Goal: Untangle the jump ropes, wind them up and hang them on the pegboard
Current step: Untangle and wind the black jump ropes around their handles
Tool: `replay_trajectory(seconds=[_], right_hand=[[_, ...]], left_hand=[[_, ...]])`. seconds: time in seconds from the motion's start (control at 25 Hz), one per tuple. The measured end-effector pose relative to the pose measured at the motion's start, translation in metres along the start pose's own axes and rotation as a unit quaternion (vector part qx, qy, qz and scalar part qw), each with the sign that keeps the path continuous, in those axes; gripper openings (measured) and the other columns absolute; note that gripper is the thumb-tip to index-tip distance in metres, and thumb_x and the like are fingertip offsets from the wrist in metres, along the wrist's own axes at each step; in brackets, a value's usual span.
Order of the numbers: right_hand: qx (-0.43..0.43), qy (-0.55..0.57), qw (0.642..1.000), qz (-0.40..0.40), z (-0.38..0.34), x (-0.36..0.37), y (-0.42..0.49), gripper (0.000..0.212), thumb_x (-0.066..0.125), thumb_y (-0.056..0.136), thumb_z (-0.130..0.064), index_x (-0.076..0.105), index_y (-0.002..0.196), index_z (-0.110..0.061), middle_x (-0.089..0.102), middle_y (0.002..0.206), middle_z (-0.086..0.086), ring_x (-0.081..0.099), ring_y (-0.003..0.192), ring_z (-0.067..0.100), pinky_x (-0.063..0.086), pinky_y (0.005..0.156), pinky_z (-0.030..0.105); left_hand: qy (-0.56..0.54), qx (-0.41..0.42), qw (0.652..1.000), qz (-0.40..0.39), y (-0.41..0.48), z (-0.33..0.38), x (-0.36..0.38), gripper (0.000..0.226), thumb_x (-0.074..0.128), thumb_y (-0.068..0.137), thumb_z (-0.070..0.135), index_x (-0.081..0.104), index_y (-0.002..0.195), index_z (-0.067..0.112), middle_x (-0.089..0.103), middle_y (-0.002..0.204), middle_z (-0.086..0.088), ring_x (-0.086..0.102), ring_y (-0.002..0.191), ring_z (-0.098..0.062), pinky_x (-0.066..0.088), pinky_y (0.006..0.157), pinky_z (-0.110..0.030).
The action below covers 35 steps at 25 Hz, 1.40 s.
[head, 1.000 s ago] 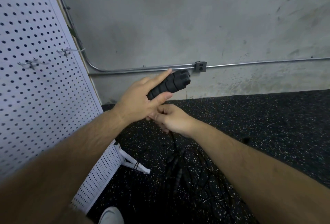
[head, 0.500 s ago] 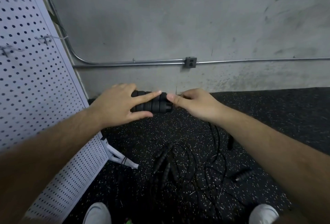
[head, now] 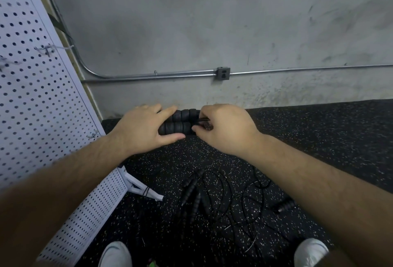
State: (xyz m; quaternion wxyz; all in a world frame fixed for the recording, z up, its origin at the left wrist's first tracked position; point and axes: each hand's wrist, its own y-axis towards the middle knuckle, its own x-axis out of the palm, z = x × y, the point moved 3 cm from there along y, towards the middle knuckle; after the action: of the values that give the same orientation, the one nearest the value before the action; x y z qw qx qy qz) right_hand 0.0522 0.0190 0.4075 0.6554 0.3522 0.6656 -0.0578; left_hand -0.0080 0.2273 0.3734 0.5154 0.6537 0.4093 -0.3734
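black ribbed handles (head: pixel 178 127) clasped by left hand (head: pixel 139 128), right hand (head: pixel 228 128) pinching cord (head: pixel 204 119); tangled ropes (head: pixel 212 199) below, pegboard (head: pixel 42 107) beside

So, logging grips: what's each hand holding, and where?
Left hand grips the paired handles near their left end; right hand seemingly pinches the cord at their right end.

matt ribbed handles (head: pixel 179 122) — speckled rubber floor (head: pixel 319 139)

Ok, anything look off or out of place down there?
Only the tangle of black ropes on the floor, one loose handle lying out to its right. The pair of handles in the left hand lies even, the right hand pinching at their cord end.
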Motion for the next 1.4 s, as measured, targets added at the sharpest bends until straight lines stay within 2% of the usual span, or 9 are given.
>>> replay_trajectory(seconds=[0.24,0.44,0.52,0.6,0.64,0.8,0.96,1.24,1.4], right_hand=[[-0.103,-0.008,0.995,-0.013,0.015,-0.019,0.001,0.022,0.048,0.1,-0.029,0.067,0.109,-0.023,0.062,0.099,-0.008,0.061,0.083,0.015,0.053,0.069,0.033],[-0.026,0.111,0.993,0.013,0.047,-0.013,0.008,0.025,0.058,0.101,-0.029,0.071,0.123,-0.027,0.06,0.088,-0.021,0.057,0.079,-0.002,0.053,0.073,0.029],[0.103,0.375,0.921,-0.028,0.057,-0.005,0.009,0.024,0.063,0.099,-0.023,0.072,0.12,-0.023,0.07,0.08,-0.024,0.063,0.077,-0.01,0.049,0.074,0.014],[0.183,0.565,0.802,-0.053,0.059,0.007,0.01,0.022,0.064,0.097,-0.021,0.075,0.116,-0.023,0.077,0.092,-0.012,0.069,0.092,0.005,0.049,0.086,0.025],[0.192,0.576,0.792,-0.057,0.057,0.014,0.009,0.02,0.061,0.099,-0.019,0.075,0.112,-0.023,0.077,0.093,-0.009,0.067,0.092,0.015,0.048,0.083,0.031],[0.207,0.501,0.836,-0.088,0.019,0.04,0.001,0.031,0.046,0.106,-0.023,0.064,0.082,-0.017,0.062,0.074,0.003,0.05,0.072,0.021,0.042,0.065,0.035],[0.153,0.413,0.891,-0.11,-0.009,0.036,-0.004,0.035,0.038,0.11,-0.03,0.065,0.097,-0.014,0.054,0.064,-0.004,0.041,0.043,0.005,0.034,0.047,0.02],[0.075,0.251,0.947,-0.185,-0.023,-0.003,-0.022,0.036,0.04,0.108,-0.036,0.07,0.095,-0.02,0.062,0.07,-0.004,0.055,0.057,0.008,0.04,0.055,0.028],[-0.001,0.068,0.987,-0.144,-0.021,-0.018,-0.027,0.029,0.04,0.107,-0.035,0.064,0.103,-0.019,0.062,0.078,-0.006,0.057,0.065,0.012,0.04,0.055,0.029]], left_hand=[[-0.08,0.019,0.997,0.002,0.001,0.002,0.0,0.078,0.041,0.079,0.089,0.053,0.135,0.036,0.058,0.094,0.013,0.057,0.089,-0.013,0.045,0.078,-0.031],[-0.129,0.047,0.99,0.007,-0.002,0.023,-0.007,0.079,0.047,0.079,0.086,0.054,0.137,0.033,0.058,0.096,0.015,0.055,0.091,-0.01,0.048,0.085,-0.032],[-0.16,0.044,0.986,0.033,-0.001,0.032,-0.019,0.073,0.05,0.079,0.084,0.054,0.133,0.034,0.056,0.092,0.014,0.054,0.088,-0.011,0.046,0.082,-0.032],[-0.194,0.024,0.979,0.054,0.002,0.04,-0.031,0.07,0.051,0.079,0.082,0.054,0.132,0.036,0.056,0.092,0.015,0.053,0.088,-0.011,0.044,0.08,-0.031],[-0.207,0.007,0.976,0.064,0.004,0.041,-0.035,0.07,0.052,0.078,0.082,0.054,0.131,0.037,0.056,0.093,0.015,0.053,0.089,-0.011,0.044,0.08,-0.031],[-0.147,-0.059,0.983,0.095,0.012,0.028,-0.043,0.071,0.048,0.078,0.084,0.054,0.131,0.037,0.059,0.096,0.01,0.054,0.093,-0.015,0.043,0.078,-0.031],[-0.072,-0.095,0.991,0.068,0.012,0.0,-0.033,0.081,0.04,0.08,0.087,0.051,0.138,0.032,0.063,0.103,0.002,0.058,0.098,-0.022,0.048,0.087,-0.038],[0.026,-0.068,0.997,0.025,0.008,-0.016,-0.011,0.082,0.039,0.08,0.083,0.057,0.134,0.024,0.061,0.095,-0.004,0.057,0.09,-0.025,0.047,0.082,-0.041],[0.024,-0.015,0.999,-0.018,-0.004,-0.004,0.006,0.085,0.041,0.079,0.084,0.054,0.14,0.026,0.061,0.102,-0.002,0.056,0.095,-0.023,0.048,0.088,-0.042]])
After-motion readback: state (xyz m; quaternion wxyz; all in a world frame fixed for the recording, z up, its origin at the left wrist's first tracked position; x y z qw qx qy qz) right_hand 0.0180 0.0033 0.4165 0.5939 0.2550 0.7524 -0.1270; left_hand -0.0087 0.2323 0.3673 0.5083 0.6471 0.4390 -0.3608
